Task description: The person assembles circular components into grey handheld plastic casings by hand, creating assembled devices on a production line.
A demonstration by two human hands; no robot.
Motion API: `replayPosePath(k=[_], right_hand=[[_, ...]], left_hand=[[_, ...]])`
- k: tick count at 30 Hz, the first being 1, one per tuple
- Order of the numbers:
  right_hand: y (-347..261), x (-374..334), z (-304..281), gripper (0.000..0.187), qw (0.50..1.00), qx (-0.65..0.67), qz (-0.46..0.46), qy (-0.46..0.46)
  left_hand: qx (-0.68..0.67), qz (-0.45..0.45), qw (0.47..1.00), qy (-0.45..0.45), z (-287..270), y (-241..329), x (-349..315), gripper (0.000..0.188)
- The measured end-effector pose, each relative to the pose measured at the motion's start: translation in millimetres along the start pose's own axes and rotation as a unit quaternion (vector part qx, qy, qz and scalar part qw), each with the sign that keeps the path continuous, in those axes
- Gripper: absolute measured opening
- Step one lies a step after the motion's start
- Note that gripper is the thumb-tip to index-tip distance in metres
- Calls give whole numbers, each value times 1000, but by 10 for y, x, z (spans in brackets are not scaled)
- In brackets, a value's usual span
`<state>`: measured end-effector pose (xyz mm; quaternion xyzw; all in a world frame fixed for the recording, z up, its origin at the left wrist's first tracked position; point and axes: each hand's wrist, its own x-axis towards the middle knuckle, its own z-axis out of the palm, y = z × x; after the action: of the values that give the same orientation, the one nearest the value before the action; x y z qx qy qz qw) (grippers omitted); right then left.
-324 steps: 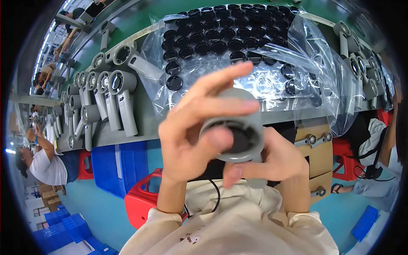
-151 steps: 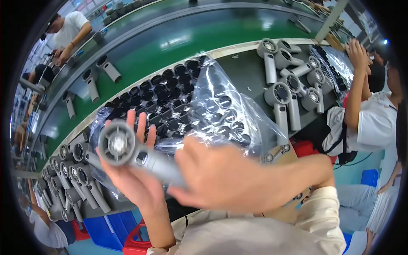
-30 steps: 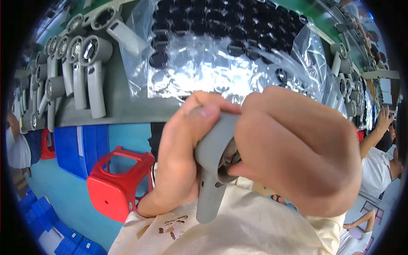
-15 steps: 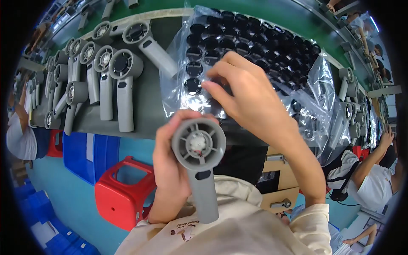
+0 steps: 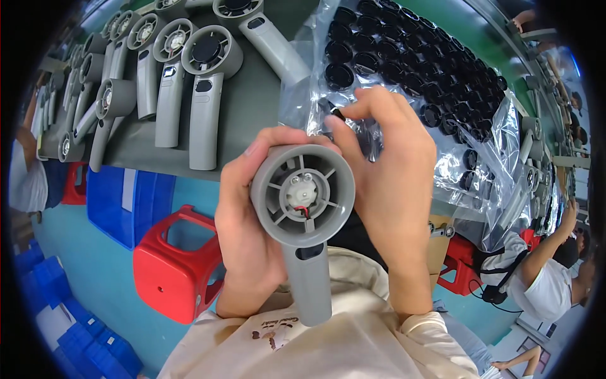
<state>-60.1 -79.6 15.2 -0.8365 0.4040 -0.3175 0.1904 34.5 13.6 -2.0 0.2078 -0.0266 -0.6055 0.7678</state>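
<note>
A grey handheld fan (image 5: 309,278) is gripped in my left hand (image 5: 243,215), its round head facing up. Inside the spoked ring show a white motor hub and a short red wire. Between thumb and fingertips, my right hand (image 5: 398,151) pinches a small black round cap (image 5: 336,111), seen almost edge-on and partly hidden. That hand hovers just right of the fan head. Beyond it, many black round caps (image 5: 391,50) lie in rows on a clear plastic bag (image 5: 442,155) on the bench.
Several grey fans lie to the left on the dark bench mat (image 5: 170,136); one nearby fan (image 5: 211,54) has a black centre cap. Left of me are a red stool (image 5: 164,278) and a blue bin (image 5: 129,205). Another person (image 5: 549,271) sits at the right.
My right hand has drawn back from the rows of caps toward the fan, with a black cap in its fingers. The fan appears larger, and the view has shifted.
</note>
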Motion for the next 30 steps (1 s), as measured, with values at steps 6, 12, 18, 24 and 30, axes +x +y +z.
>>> replayPosePath(k=[6,12,18,24,30], right_hand=[[207,-149,-476,18,911,411,37,0],[295,-360,-742,56,819,560,117,-47],[495,-437,-834,51,756,649,4,-86],[590,-393,-932,52,857,500,-103,-63],[556,-351,-920,51,903,387,-180,-53]], left_hand=[[0,23,999,-32,90,-38,-66,39],[32,17,998,-45,273,-217,-72,39],[62,7,997,-42,407,-406,-53,39],[83,33,993,-82,385,-481,1,40],[83,49,988,-118,356,-473,22,43]])
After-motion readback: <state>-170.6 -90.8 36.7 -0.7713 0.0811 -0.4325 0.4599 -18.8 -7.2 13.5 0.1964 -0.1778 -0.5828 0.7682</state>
